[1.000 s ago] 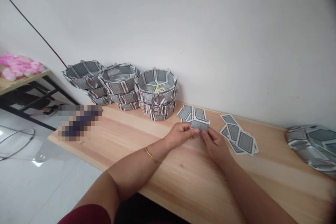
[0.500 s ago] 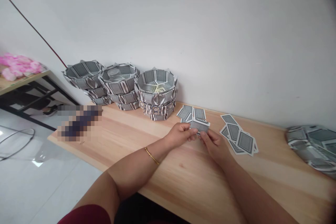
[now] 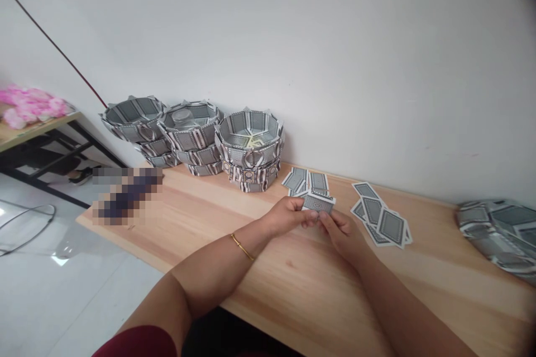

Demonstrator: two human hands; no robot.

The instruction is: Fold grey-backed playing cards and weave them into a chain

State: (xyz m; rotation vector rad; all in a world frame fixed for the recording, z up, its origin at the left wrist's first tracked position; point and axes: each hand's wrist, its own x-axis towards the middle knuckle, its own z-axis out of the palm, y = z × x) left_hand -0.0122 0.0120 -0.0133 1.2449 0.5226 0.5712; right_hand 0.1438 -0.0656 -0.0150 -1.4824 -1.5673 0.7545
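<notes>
Both hands meet over the middle of a light wooden table (image 3: pixel 293 290). My left hand (image 3: pixel 288 215), a thin gold bangle on its wrist, and my right hand (image 3: pixel 341 231) pinch one grey-backed playing card (image 3: pixel 319 204) between their fingertips, holding it just above the tabletop. Right behind the card lie a few loose cards (image 3: pixel 305 180), face down. A fanned group of cards (image 3: pixel 379 222) lies to the right of my right hand.
Three stacks of bowls woven from folded cards (image 3: pixel 249 148) stand against the white wall at the back left. A flat piece made of cards (image 3: pixel 496 234) rests at the right edge. A blurred dark object (image 3: pixel 125 195) sits at the table's left end. Pink flowers (image 3: pixel 29 105) lie on a side table.
My two hands have drawn slightly closer to me with the card pinched between them. Everything else on the table stays where it was.
</notes>
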